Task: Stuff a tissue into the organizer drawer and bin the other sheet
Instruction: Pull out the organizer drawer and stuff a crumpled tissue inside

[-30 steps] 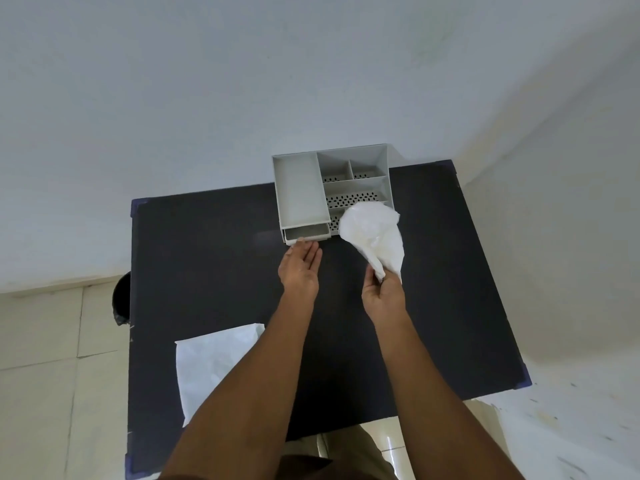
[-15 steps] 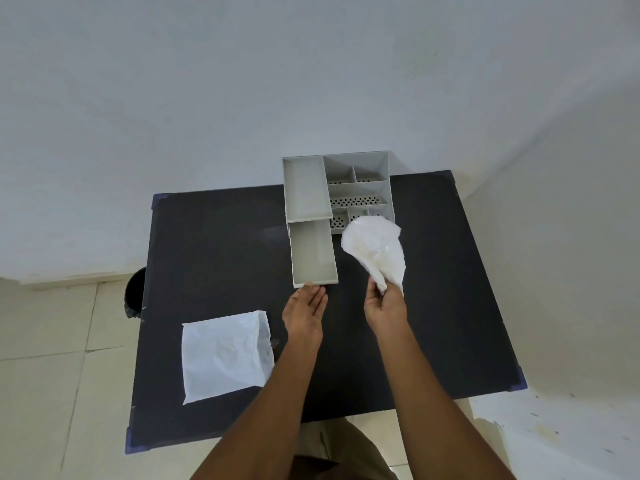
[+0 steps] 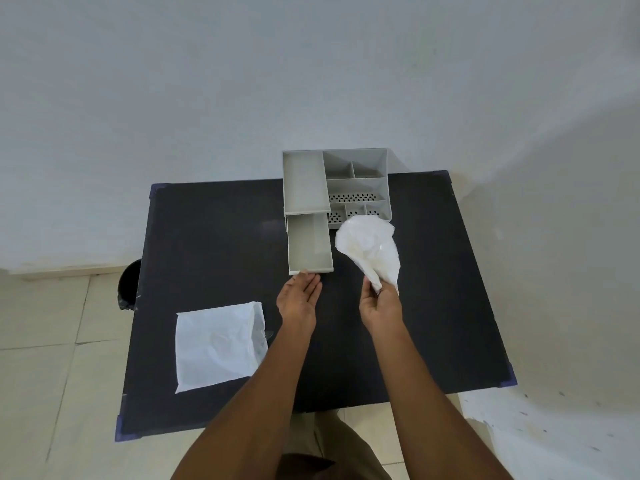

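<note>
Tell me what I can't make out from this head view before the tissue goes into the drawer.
- Bin: mostly hidden behind the table edge; its inside can't be seen.
- Organizer front compartments: partly covered by the crumpled tissue in the right hand.
- Drawer handle: hidden under the left hand fingertips; contact unclear.
- Flat sheet: number of layers can't be told.
</note>
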